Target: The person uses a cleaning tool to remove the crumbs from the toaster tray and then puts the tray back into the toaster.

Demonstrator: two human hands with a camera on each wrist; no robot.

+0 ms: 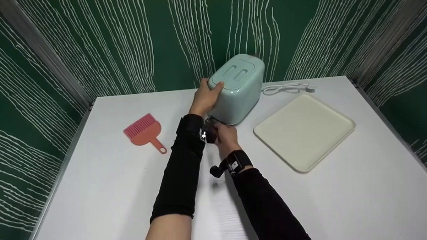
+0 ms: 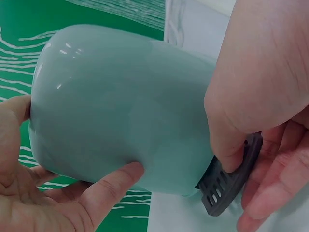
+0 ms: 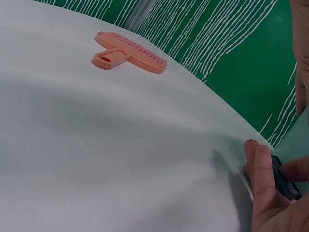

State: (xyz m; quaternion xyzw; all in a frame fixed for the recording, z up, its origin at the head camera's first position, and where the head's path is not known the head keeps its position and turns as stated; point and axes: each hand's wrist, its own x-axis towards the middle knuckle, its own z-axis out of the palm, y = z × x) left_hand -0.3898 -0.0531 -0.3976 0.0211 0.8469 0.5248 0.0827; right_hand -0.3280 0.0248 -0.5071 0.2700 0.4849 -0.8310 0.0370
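Note:
A mint-green toaster (image 1: 246, 94) stands at the back middle of the white table, two slots in its top. My left hand (image 1: 204, 99) grips its near upper left edge, the thumb and fingers spread over the corner. Low at the toaster's near end, my right hand (image 1: 228, 135) pinches a dark grey slotted crumb tray (image 2: 227, 181) between thumb and fingers. In the left wrist view the crumb tray overlaps the toaster's bottom edge (image 2: 188, 191). The right wrist view shows the right-hand fingers (image 3: 263, 179) along the tray's outer side; the head view mostly hides the tray behind the left wrist camera.
A cream rectangular tray (image 1: 306, 131) lies on the table (image 1: 106, 194) to the right. Behind it the toaster's white cord (image 1: 287, 87) is bundled, with its plug. To the left lies an orange-and-pink brush (image 1: 146, 133). Green walls (image 1: 107, 42) with white lines enclose the table.

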